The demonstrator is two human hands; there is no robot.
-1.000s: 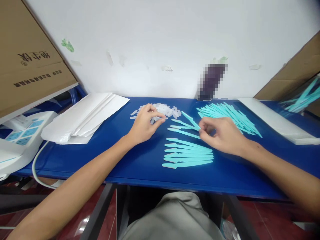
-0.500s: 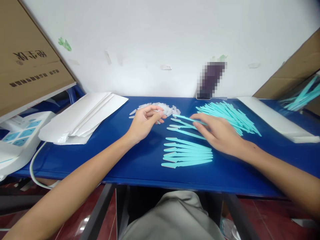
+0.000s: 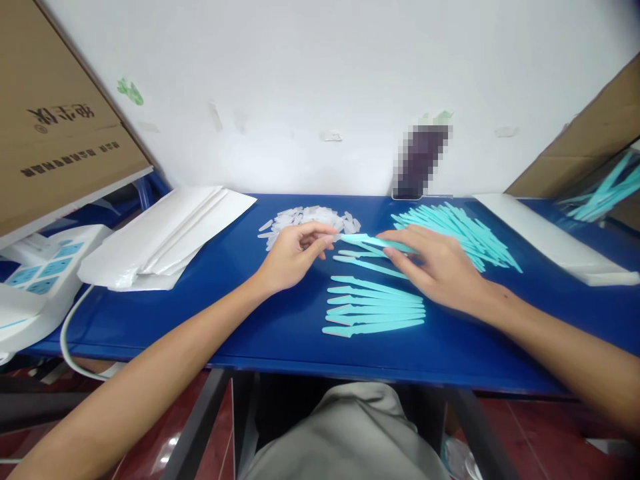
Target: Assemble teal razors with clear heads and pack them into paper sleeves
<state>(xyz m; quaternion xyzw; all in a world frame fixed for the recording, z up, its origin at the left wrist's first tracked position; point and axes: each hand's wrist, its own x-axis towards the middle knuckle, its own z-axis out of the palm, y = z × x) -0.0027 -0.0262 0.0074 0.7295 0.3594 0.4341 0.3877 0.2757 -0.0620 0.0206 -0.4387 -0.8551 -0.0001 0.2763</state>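
Note:
My right hand (image 3: 437,263) pinches the handle of a turquoise eyebrow razor (image 3: 356,238), its blade end pointing left. My left hand (image 3: 293,259) has thumb and fingertips closed on a small translucent blade cap (image 3: 337,237), mostly hidden by the fingers, at the razor's blade end. How far the cap covers the blade, I cannot tell. Behind my left hand lies a heap of loose translucent caps (image 3: 313,215). More razors (image 3: 375,310) lie in a rough column below the hands, blade ends to the left. A large pile of razors (image 3: 457,233) is beyond my right hand.
White plastic packaging (image 3: 165,230) and a power strip (image 3: 55,267) with a cable are at the left, below a cardboard box (image 3: 65,127). A white flat strip (image 3: 555,237) lies at the right. A pixelated phone-like object (image 3: 421,163) leans on the wall.
My left hand has moved slightly right and down, bringing the cap to the razor's blade end. The razor in my right hand has shifted a little; the laid-out razors look unchanged.

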